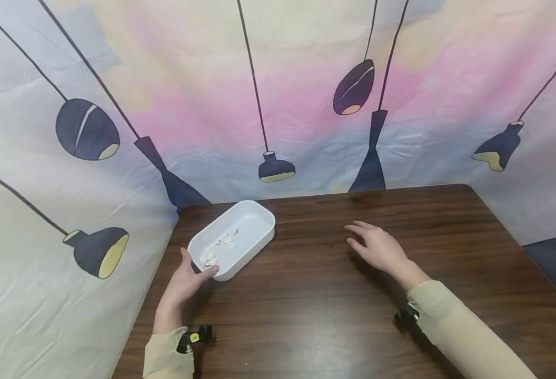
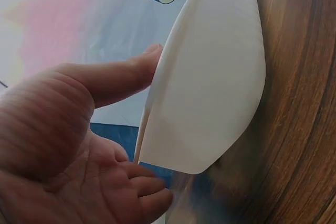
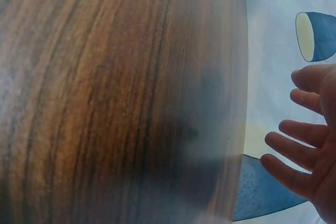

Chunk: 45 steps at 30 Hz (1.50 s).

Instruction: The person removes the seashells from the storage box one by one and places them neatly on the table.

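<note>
A white rectangular plastic tub [image 1: 254,251] sits at the table's far left, set at a slant. Several small white pieces [image 1: 210,259] lie inside it, mostly toward its near end; they are too small to tell their kind. My left hand [image 1: 183,281] holds the tub by that near end, thumb at the rim and fingers around the outside. In the left wrist view the thumb [image 2: 123,77] meets the rim of the tub [image 2: 210,77]. My right hand [image 1: 377,248] hovers over the table to the right, fingers loosely spread, holding nothing.
The dark wood-grain table [image 1: 306,310] reaches back to a cloth backdrop [image 1: 306,121] printed with hanging lamps. Black wrist mounts [image 1: 199,335] sit on both forearms near the sleeve cuffs.
</note>
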Each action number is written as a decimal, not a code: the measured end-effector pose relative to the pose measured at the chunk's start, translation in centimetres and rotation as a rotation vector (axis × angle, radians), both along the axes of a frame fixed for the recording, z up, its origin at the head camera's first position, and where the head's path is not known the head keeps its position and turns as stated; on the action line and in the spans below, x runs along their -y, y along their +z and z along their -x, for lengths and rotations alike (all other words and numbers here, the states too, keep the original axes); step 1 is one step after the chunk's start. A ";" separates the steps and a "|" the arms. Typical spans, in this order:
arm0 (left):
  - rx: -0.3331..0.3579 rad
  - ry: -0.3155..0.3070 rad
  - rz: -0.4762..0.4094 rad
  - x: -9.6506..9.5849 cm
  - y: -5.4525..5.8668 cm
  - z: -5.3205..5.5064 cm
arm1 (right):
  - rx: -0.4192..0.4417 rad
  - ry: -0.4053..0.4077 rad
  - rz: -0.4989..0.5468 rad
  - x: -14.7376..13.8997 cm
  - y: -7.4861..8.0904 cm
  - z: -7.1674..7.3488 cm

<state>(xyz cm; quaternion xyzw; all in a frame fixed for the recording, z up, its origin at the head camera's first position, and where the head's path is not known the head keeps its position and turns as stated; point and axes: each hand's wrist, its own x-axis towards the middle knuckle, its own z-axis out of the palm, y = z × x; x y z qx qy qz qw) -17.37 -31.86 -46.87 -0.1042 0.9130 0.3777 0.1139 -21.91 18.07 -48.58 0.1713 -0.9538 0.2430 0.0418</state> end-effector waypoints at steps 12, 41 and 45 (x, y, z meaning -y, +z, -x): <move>-0.072 -0.012 -0.029 0.1 -0.6 0.7 | -0.009 0.001 0.002 -0.3 -0.2 0.3; -0.194 -0.145 -0.096 -3.6 -2.4 3.9 | -0.031 -0.022 0.035 -1.2 -0.1 -0.1; -0.169 -0.169 -0.093 -4.6 -2.3 4.3 | -0.042 -0.024 0.046 -1.3 0.0 0.0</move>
